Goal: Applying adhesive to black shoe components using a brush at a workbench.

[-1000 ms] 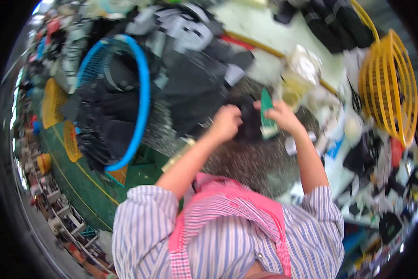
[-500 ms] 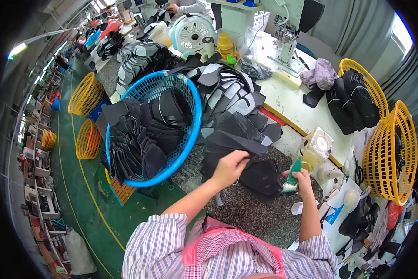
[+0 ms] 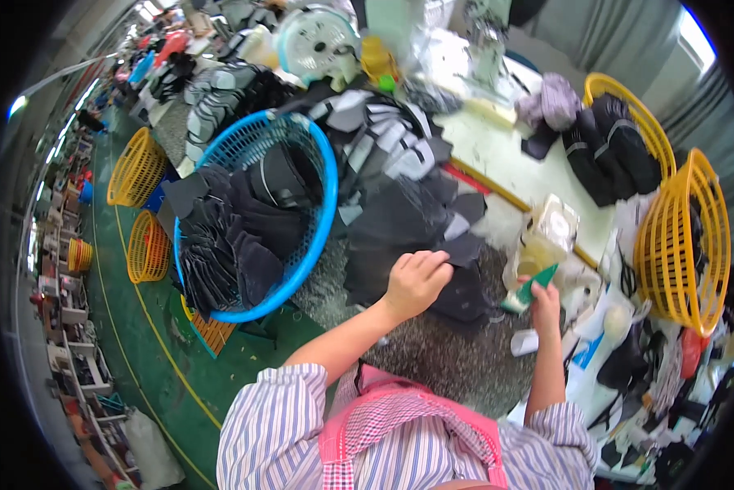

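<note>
Dark flat cut pieces (image 3: 399,220) lie spread in a pile on the speckled worktop in front of me. My left hand (image 3: 418,284) is over the near part of the pile, its fingers curled and closed at the edge of a black fabric piece (image 3: 463,250). More black pieces (image 3: 462,304) lie just beyond and right of it. My right hand (image 3: 546,307) grips a green flat triangular tool (image 3: 542,280) with a pale lower edge; its exact kind is unclear. Behind that tool stands a whitish, cloudy container (image 3: 553,224) with a round top.
At left, a blue basket (image 3: 331,200) holds stacked black pieces. Light grey pieces (image 3: 399,143) lie at the back, near a fan (image 3: 318,45). A sewing machine (image 3: 488,41) stands beyond. Yellow baskets (image 3: 684,245) are at right. A white paper roll (image 3: 524,342) lies by my right forearm.
My left hand has moved slightly right, and the dark piece raised in front of it now lies lower. My right hand has shifted right with the green tool, which is now tilted. The view has shifted slightly.
</note>
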### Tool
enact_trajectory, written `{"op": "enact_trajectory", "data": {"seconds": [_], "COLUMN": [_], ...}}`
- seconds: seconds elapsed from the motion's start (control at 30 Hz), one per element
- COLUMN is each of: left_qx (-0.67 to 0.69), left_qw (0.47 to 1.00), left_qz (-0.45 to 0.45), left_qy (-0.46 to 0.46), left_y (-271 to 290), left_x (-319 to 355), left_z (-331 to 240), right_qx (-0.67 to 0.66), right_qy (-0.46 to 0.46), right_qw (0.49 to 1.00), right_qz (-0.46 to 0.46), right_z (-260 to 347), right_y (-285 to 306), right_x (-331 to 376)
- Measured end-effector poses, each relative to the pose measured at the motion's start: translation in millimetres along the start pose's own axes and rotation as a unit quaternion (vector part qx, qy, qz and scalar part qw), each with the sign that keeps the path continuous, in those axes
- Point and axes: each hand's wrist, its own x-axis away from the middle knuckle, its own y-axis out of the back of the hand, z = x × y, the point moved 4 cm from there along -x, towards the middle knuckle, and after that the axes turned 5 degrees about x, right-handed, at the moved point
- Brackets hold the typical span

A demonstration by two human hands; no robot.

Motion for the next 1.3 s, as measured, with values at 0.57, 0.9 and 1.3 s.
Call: {"op": "enact_trajectory", "data": {"seconds": [0.57, 0.9, 1.3], "left_qx": [0.054, 0.08, 0.142], "left_qw": [0.962, 0.964, 0.948], "left_qz": [0.265, 0.243, 0.28], "left_qy": [-0.043, -0.072, 0.058], "left_y": [-70.7, -69.1, -75.0], "left_x": [80.8, 86.4, 75.9], "left_z": [-20.2, -22.1, 0.3], "right_qx": [0.321, 0.132, 0.252], "right_qy": [0.227, 0.051, 0.022], "right_qw": [0.916, 0.988, 0.965], "right_qz": [-0.078, -0.054, 0.065], "right_z": [12.4, -11.4, -13.5], "right_y": [-69.4, -45.6, -45.9], "right_x": [-33.7, 7.3, 35.7]}}
